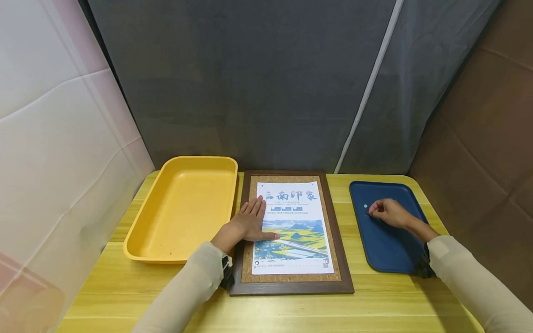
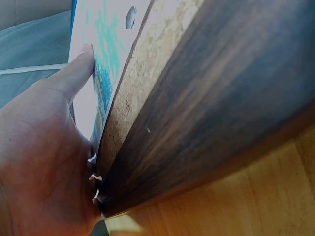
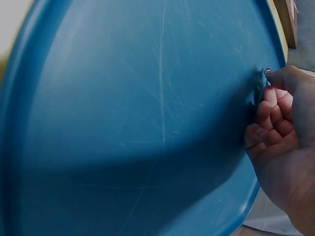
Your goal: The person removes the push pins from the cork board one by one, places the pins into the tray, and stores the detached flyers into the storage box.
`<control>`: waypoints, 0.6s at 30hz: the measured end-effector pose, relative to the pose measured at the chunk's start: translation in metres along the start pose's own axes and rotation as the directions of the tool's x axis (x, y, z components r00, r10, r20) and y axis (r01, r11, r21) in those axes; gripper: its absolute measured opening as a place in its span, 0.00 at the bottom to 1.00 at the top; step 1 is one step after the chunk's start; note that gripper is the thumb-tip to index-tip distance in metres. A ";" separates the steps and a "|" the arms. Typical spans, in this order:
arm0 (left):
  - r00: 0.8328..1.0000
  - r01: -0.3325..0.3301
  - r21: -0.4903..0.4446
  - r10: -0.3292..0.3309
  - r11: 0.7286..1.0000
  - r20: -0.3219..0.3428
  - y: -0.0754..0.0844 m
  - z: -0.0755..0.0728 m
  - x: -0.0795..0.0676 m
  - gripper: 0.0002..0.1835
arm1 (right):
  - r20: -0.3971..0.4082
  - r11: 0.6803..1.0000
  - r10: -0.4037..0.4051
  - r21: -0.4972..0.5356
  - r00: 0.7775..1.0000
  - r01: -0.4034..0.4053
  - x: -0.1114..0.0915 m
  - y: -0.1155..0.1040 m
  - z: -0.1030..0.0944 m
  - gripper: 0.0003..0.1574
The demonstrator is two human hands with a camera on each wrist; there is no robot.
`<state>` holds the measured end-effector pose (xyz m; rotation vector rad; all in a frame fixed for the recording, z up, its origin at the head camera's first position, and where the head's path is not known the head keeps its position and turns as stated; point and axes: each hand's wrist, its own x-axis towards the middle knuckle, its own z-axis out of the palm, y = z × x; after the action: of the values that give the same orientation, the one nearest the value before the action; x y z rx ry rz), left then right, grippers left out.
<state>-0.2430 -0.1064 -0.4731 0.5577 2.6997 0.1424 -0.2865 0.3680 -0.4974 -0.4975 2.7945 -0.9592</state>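
A printed poster (image 1: 291,217) with a landscape picture lies on a cork board (image 1: 291,278) in a dark wooden frame. My left hand (image 1: 250,223) rests flat on the poster's left side, fingers straight and thumb spread over the picture. Near the poster's edge, a silver flat-headed thumbtack (image 2: 130,17) shows in the left wrist view. My right hand (image 1: 390,213) is over the blue tray (image 1: 395,249), thumb and index finger pinching a small shiny thumbtack (image 3: 266,72), mostly hidden by the fingertips. Another silver thumbtack (image 1: 365,206) lies on the tray just beyond those fingers.
A yellow plastic bin (image 1: 183,208) stands left of the board on the wooden table (image 1: 374,300). Behind the table hangs a grey curtain (image 1: 250,92). Pale sheeting (image 1: 62,138) closes the left side and brown sheeting (image 1: 487,115) the right.
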 end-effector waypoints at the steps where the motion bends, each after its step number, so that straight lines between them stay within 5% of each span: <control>1: 1.000 0.001 0.001 -0.001 1.000 -0.002 0.000 0.000 0.000 0.65 | 0.000 1.000 -0.002 -0.002 1.000 0.002 0.000 0.000 0.000 0.04; 18: 1.000 0.005 0.014 -0.004 1.000 -0.016 0.001 0.001 0.002 0.66 | -0.034 0.999 0.008 -0.036 0.999 -0.010 -0.001 0.003 -0.006 0.04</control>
<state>-0.2437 -0.1052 -0.4746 0.5567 2.7190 0.1278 -0.2880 0.3738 -0.4941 -0.4775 2.8460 -0.9258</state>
